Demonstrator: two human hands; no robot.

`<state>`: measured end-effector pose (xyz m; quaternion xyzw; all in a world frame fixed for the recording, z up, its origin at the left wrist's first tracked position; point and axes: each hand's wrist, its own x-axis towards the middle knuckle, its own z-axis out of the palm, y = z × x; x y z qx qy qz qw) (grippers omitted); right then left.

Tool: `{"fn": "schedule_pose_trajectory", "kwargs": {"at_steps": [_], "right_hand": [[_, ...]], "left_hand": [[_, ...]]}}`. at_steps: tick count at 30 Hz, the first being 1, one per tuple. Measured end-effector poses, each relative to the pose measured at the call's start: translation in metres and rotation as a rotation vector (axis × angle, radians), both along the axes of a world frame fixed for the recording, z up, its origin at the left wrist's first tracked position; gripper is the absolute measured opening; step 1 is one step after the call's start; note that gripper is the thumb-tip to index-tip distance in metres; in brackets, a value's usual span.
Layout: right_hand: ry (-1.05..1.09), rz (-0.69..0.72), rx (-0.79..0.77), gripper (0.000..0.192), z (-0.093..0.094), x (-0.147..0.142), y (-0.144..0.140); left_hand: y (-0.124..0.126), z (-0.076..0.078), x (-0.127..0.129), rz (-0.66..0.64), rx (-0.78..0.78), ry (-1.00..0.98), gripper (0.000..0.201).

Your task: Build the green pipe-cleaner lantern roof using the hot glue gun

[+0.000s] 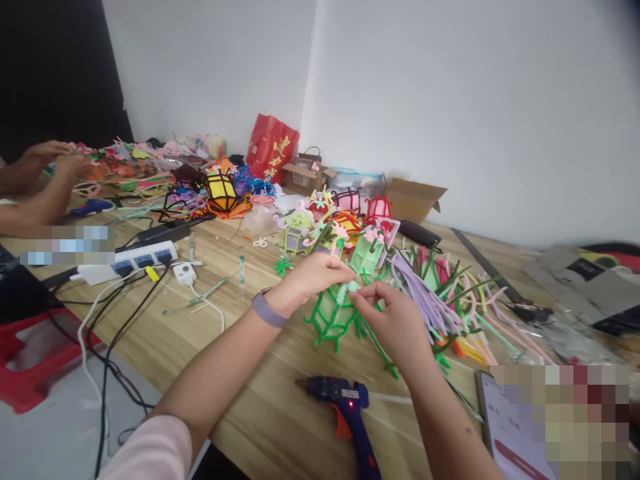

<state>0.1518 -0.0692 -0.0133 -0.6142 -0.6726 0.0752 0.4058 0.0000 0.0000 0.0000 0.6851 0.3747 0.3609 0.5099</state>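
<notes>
My left hand (pixel 315 277), with a lavender watch band on its wrist, is closed in a pinch at a small pale mint-green pipe-cleaner piece (pixel 342 294). From the other side, my right hand (pixel 390 312) pinches the same fuzzy piece between thumb and forefinger. Right below and behind them stands a lantern (pixel 330 323) with a bright green pipe-cleaner frame and pale green panels, its upper part partly hidden by my hands. Nearer to me, a blue hot glue gun (pixel 345 397) lies on the table with a red light lit.
Finished lanterns (pixel 367 250) crowd the table behind my hands, with bundled pipe cleaners (pixel 417 293) to the right. A white power strip (pixel 133 262) with trailing cables lies left. A phone (pixel 507 427) sits near right. Another person's hands (pixel 63 157) work at far left.
</notes>
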Motion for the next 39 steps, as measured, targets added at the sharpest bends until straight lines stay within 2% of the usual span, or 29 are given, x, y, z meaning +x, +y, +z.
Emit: {"fn": "schedule_pose_trajectory", "kwargs": {"at_steps": [14, 19, 24, 33, 36, 39], "right_hand": [[0.015, 0.014, -0.007, 0.025, -0.002, 0.001, 0.002], [0.025, 0.063, -0.082, 0.032, 0.008, 0.01, -0.001], [0.038, 0.014, -0.04, 0.034, 0.018, 0.02, -0.006], [-0.008, 0.057, -0.022, 0.031, 0.012, 0.014, -0.003], [0.116, 0.071, -0.079, 0.029, 0.011, 0.019, -0.004], [0.431, 0.191, -0.189, 0.032, 0.013, 0.027, -0.009]], "left_hand": [[-0.002, 0.001, -0.001, -0.012, -0.015, -0.017, 0.013], [0.001, 0.0, -0.002, 0.015, -0.023, -0.006, 0.014], [0.003, -0.002, -0.005, -0.019, -0.005, -0.014, 0.017], [0.003, 0.0, -0.006, -0.03, 0.017, 0.039, 0.024], [0.004, 0.003, -0.011, -0.072, 0.045, 0.099, 0.026], [0.008, 0.006, -0.018, -0.111, 0.083, 0.109, 0.025]]}}
